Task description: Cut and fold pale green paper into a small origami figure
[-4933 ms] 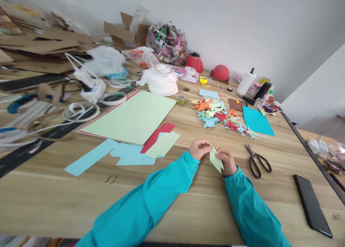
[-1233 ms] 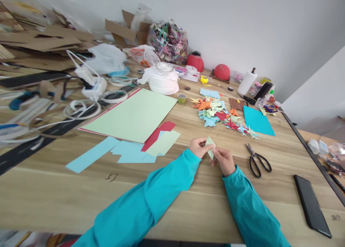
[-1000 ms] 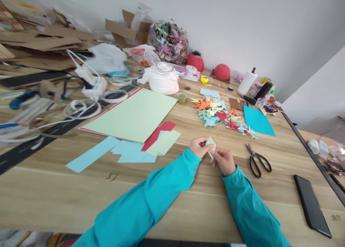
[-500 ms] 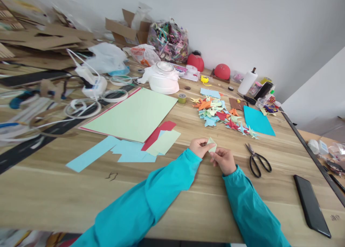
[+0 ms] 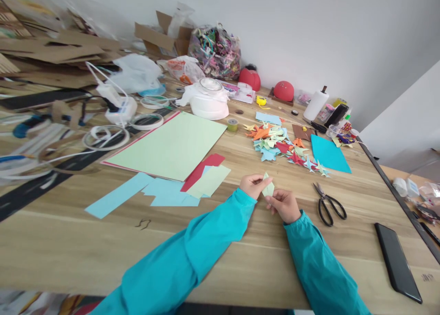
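A small folded piece of pale green paper (image 5: 268,188) is held just above the table between my two hands. My left hand (image 5: 253,185) pinches it from the left, thumb across its face. On the lower right, the fingers of my right hand (image 5: 284,205) are closed on its edge. Beyond my hands lies a pile of folded paper cranes (image 5: 271,140) in orange, green, blue and red. Black-handled scissors (image 5: 328,205) rest on the table to the right of my right hand.
Large green sheets (image 5: 168,143) lie left, with blue paper strips (image 5: 118,196) and a red piece (image 5: 206,168) in front. A turquoise sheet (image 5: 330,153) is at right, a black phone (image 5: 398,261) near the front. Cables and a power adapter (image 5: 120,108) clutter the left.
The folded paper has turned slightly between my fingers and now looks narrower and pointed at the top. My left hand has shifted slightly left.
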`<action>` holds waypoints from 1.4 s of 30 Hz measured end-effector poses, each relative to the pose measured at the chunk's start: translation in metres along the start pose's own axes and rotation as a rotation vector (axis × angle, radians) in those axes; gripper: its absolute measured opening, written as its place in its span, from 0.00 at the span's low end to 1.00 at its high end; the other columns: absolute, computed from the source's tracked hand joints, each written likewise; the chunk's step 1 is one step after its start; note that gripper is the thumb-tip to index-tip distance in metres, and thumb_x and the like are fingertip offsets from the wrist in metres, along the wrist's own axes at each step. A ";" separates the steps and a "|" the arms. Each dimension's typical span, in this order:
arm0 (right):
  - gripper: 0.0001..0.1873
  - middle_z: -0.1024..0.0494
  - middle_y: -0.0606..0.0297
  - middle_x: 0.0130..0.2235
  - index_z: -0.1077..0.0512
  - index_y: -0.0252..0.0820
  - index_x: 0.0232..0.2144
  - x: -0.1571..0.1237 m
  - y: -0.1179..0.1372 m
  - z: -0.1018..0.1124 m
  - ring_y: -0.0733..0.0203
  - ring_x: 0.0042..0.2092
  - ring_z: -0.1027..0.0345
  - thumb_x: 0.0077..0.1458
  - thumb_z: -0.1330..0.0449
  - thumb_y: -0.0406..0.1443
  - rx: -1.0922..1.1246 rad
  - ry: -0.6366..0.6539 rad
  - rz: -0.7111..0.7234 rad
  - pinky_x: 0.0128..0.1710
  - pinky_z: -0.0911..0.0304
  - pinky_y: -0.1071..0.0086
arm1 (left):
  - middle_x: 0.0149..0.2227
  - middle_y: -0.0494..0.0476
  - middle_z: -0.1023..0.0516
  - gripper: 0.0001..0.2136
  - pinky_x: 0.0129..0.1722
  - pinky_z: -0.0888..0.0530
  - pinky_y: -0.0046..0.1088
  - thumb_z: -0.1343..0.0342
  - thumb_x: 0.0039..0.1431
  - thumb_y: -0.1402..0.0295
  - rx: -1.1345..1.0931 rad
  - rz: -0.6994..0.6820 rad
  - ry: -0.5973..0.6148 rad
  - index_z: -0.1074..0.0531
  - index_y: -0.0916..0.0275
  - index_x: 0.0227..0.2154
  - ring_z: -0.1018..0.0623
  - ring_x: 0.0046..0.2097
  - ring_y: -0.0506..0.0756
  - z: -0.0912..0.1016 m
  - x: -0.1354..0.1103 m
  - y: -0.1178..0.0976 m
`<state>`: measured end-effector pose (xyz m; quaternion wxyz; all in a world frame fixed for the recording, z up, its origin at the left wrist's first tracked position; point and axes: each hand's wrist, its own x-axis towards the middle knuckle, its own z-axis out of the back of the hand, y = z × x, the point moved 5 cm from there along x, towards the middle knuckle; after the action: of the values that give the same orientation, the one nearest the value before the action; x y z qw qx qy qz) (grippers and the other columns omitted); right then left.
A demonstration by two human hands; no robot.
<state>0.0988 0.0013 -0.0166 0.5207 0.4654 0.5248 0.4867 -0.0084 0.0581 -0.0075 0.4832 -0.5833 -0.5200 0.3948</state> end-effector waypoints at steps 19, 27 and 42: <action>0.14 0.29 0.69 0.15 0.33 0.37 0.18 0.000 -0.003 -0.002 0.73 0.13 0.43 0.39 0.36 0.42 -0.042 0.017 0.017 0.12 0.46 0.78 | 0.16 0.51 0.29 0.13 0.20 0.35 0.23 0.44 0.43 0.60 -0.007 0.151 -0.093 0.26 0.67 0.19 0.31 0.20 0.49 0.007 0.001 -0.001; 0.14 0.29 0.69 0.15 0.34 0.37 0.18 0.000 -0.002 0.000 0.73 0.13 0.43 0.41 0.37 0.41 -0.020 0.002 0.043 0.12 0.47 0.79 | 0.16 0.52 0.28 0.17 0.22 0.34 0.24 0.42 0.41 0.55 -0.048 0.135 -0.048 0.25 0.67 0.21 0.30 0.20 0.49 0.005 0.004 0.002; 0.15 0.29 0.69 0.15 0.34 0.37 0.17 0.000 0.001 -0.002 0.73 0.13 0.43 0.40 0.36 0.42 -0.029 0.001 0.056 0.12 0.48 0.78 | 0.16 0.53 0.28 0.15 0.19 0.36 0.23 0.38 0.36 0.58 0.065 0.112 0.131 0.28 0.68 0.15 0.32 0.20 0.48 -0.006 -0.002 0.013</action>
<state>0.0970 0.0016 -0.0155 0.5134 0.4720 0.5046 0.5089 -0.0004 0.0557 -0.0185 0.5120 -0.6200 -0.4409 0.3988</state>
